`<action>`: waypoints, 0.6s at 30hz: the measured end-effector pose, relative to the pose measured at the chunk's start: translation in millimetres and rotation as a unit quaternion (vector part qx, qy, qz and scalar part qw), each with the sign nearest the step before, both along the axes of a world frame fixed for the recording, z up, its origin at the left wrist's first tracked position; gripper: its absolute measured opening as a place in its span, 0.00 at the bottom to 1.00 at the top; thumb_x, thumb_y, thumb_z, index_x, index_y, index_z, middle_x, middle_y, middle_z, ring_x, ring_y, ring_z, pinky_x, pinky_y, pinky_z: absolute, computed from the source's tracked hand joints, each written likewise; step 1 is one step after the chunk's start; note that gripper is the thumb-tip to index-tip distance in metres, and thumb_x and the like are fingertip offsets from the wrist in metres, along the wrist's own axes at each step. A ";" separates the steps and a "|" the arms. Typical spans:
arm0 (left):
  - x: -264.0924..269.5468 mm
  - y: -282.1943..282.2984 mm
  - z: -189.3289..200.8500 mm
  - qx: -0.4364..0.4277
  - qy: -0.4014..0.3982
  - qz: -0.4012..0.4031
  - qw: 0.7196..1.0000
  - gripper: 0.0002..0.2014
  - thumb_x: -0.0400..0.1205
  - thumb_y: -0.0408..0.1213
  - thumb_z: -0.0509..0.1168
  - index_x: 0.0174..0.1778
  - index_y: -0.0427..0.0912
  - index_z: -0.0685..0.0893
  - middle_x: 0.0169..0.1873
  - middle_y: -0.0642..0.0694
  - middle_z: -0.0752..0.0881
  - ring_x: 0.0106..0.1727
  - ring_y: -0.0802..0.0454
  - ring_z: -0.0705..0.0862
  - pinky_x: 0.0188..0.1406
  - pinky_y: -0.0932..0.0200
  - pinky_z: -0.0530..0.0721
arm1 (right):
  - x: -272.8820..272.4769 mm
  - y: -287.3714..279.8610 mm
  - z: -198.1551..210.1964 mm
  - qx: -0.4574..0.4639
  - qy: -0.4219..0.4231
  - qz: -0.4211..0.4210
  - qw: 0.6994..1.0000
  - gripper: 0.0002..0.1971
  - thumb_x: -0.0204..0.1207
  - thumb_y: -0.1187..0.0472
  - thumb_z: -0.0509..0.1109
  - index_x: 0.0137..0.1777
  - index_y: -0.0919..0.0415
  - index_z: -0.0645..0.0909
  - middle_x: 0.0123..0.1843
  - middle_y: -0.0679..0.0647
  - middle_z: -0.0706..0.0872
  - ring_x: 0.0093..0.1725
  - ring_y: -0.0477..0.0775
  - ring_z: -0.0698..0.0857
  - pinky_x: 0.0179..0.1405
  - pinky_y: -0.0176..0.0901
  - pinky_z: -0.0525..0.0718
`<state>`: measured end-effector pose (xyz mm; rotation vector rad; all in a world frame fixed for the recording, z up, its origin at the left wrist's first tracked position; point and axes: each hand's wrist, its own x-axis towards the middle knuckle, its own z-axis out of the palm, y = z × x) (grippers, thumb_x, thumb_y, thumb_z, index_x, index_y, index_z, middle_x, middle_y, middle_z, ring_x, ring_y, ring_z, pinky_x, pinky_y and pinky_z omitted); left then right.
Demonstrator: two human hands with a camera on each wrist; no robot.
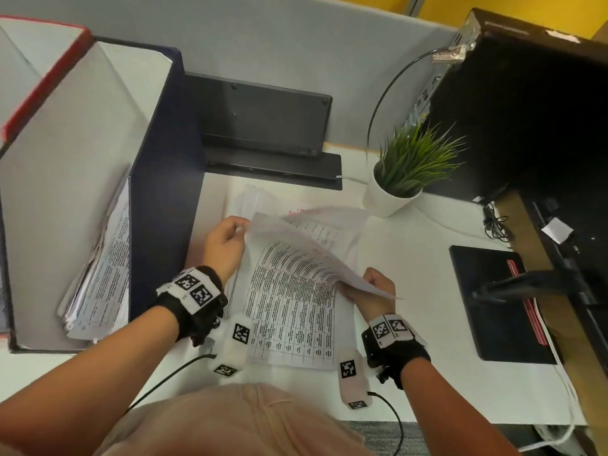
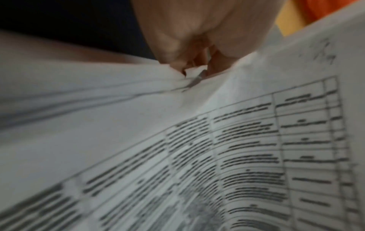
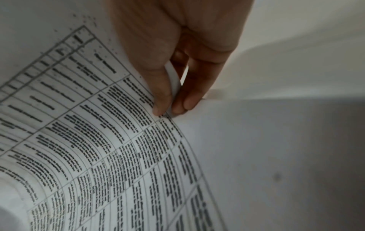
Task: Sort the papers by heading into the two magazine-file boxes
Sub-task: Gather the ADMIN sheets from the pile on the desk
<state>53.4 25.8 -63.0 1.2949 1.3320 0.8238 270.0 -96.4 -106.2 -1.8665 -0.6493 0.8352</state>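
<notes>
Both hands lift a white printed-table sheet (image 1: 296, 258) off the white paper stack (image 1: 296, 337) on the desk: left hand (image 1: 223, 245) pinches its top corner, right hand (image 1: 375, 287) its side edge, prob. to read the heading. Navy magazine-file box (image 1: 164, 192) w/ papers stands left.

The small black print in the table on the lifted white sheet (image 1: 296, 258) is too fine to read, and both wrist views blur it. Under the left hand (image 1: 223, 245) fingers, the staple-like grey mark (image 2: 195, 81) is smeared. The red handwriting (image 1: 297, 212) beyond the fingers is half covered. The red-edged grey magazine-file box (image 1: 42, 93) is cut off by the left edge.
</notes>
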 end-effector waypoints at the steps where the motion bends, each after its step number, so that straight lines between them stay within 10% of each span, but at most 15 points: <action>1: 0.0 0.6 1.5 -0.031 -0.024 -0.001 0.999 0.12 0.82 0.23 0.54 0.42 0.36 0.82 0.39 0.42 0.84 0.38 0.48 0.80 0.31 0.65 0.79 | -1.5 -0.5 0.3 0.004 -0.013 -0.003 1.000 0.21 0.59 0.78 0.79 0.30 0.63 0.68 0.27 0.52 0.76 0.26 0.41 0.77 0.24 0.26 0.75; 5: -0.4 1.2 7.6 -0.090 -0.113 -0.060 0.988 0.15 0.81 0.19 0.52 0.33 0.37 0.76 0.44 0.35 0.84 0.45 0.45 0.82 0.43 0.58 0.83 | -1.8 2.8 3.4 0.028 0.006 -0.004 1.000 0.31 0.57 0.77 0.81 0.60 0.68 0.73 0.51 0.60 0.83 0.49 0.56 0.83 0.43 0.40 0.84; 7: 0.3 1.8 10.2 -0.119 -0.143 -0.075 0.980 0.14 0.80 0.20 0.52 0.32 0.35 0.76 0.44 0.35 0.83 0.45 0.43 0.82 0.37 0.61 0.84 | -2.9 5.4 7.4 0.002 -0.030 0.041 0.999 0.21 0.62 0.76 0.78 0.54 0.64 0.79 0.45 0.59 0.84 0.45 0.57 0.83 0.45 0.44 0.85; 10: 4.7 11.9 7.7 -0.147 -0.110 -0.044 0.982 0.13 0.78 0.23 0.53 0.30 0.34 0.78 0.45 0.35 0.83 0.43 0.44 0.82 0.34 0.65 0.83 | -1.8 12.0 3.9 -0.103 -0.116 0.095 0.983 0.09 0.71 0.68 0.74 0.33 0.58 0.78 0.34 0.53 0.83 0.32 0.46 0.81 0.28 0.22 0.75; 13: 6.2 26.1 -2.4 -0.160 0.023 0.044 0.986 0.17 0.82 0.33 0.52 0.38 0.32 0.84 0.43 0.39 0.84 0.34 0.50 0.79 0.33 0.65 0.79 | 0.0 12.1 7.3 -0.194 0.020 -0.010 0.981 0.13 0.81 0.72 0.57 0.54 0.61 0.82 0.57 0.65 0.86 0.42 0.42 0.83 0.42 0.16 0.77; 16: -1.0 37.3 -10.8 -0.163 0.177 0.048 0.969 0.17 0.78 0.41 0.61 0.43 0.30 0.88 0.34 0.40 0.87 0.31 0.46 0.84 0.43 0.54 0.87 | -0.1 3.5 9.9 -0.002 0.132 -0.024 0.991 0.24 0.64 0.82 0.62 0.16 0.55 0.82 0.19 0.46 0.79 0.23 0.44 0.72 0.24 0.29 0.73; 18: -4.3 39.2 -11.3 -0.168 0.258 -0.001 0.951 0.17 0.74 0.47 0.71 0.39 0.32 0.87 0.34 0.39 0.89 0.37 0.42 0.88 0.48 0.48 0.88 | 0.0 -3.0 7.8 0.021 0.140 -0.044 0.989 0.23 0.60 0.80 0.63 0.10 0.57 0.74 0.16 0.45 0.72 0.21 0.44 0.67 0.20 0.26 0.69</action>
